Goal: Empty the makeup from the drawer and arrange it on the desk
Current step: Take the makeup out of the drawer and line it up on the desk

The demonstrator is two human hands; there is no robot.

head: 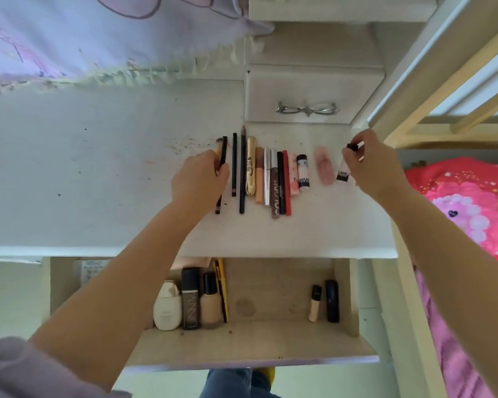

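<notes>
Head view of a white desk [98, 173] with an open drawer [270, 343] below its front edge. The left hand [199, 179] rests at the left end of a row of makeup lying side by side on the desk, its fingers curled around a thin black brush [222, 156] whose handle runs under the palm and emerges below it. The right hand [371, 159] pinches a small white tube with a black cap [346, 168] at the right end of the row, fingertips on the cap, the tube tilted with its base near the desk. Between the hands lie black pencils [242, 173], a gold mascara [251, 168], slim tubes and a red pencil [286, 182], then a pale pink stick [325, 168] set slightly apart. The drawer holds a cream bottle [167, 307], a dark foundation bottle [191, 300], a beige foundation bottle [211, 303], and two small tubes [324, 301] at its right
</notes>
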